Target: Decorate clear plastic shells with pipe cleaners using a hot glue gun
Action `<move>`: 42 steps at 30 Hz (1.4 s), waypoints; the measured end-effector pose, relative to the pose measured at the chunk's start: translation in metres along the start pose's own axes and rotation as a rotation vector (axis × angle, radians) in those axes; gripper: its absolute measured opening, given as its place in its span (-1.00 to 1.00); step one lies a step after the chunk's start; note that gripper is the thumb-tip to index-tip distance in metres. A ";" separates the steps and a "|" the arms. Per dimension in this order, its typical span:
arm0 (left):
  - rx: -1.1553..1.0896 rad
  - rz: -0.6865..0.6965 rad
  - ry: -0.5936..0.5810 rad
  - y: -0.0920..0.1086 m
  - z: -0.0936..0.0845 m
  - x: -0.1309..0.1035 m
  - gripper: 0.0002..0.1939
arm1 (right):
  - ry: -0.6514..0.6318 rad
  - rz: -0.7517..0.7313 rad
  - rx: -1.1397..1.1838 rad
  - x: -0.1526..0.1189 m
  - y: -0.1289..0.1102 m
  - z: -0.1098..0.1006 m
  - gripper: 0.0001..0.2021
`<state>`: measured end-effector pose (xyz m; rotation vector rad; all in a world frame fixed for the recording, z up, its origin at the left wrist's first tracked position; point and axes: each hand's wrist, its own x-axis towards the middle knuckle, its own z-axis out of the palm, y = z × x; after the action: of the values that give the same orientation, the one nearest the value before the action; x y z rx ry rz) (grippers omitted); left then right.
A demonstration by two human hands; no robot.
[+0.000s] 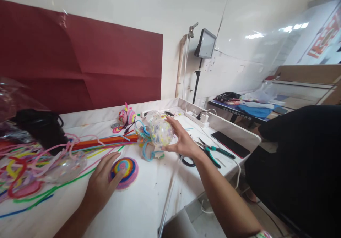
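My right hand (182, 138) is curved around a clear plastic ball (161, 133) with coloured specks in it, thumb low and fingers on top. Blue fuzzy loops of pipe cleaner (147, 152) hang beside the ball, and another clear ball (153, 116) sits just behind it. My left hand (102, 177) grips a round piece of coiled pipe cleaner (128, 177), ringed in pink, purple, blue, orange and yellow. Its thumb lies across the top and its fingers reach along the left edge. The round piece rests on the white table (138, 209).
Loose pipe cleaners (23, 174) and a clear ball (66, 169) lie at left near a black object (41, 128). A decorated pink ball (128, 115) stands at the back. Green-handled pliers (213, 153), a phone (230, 144) and a charger (204, 118) are at right. A person in black (298, 167) is close by.
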<state>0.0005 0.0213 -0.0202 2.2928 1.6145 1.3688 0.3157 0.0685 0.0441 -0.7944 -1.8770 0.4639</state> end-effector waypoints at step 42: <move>-0.060 -0.082 0.080 0.028 -0.023 -0.009 -0.80 | 0.159 -0.361 -0.656 -0.012 -0.061 0.122 -0.77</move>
<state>0.0063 -0.0088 0.0011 2.1408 1.6453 1.4862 0.1888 0.0211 0.0229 -0.8483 -1.9768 -0.4543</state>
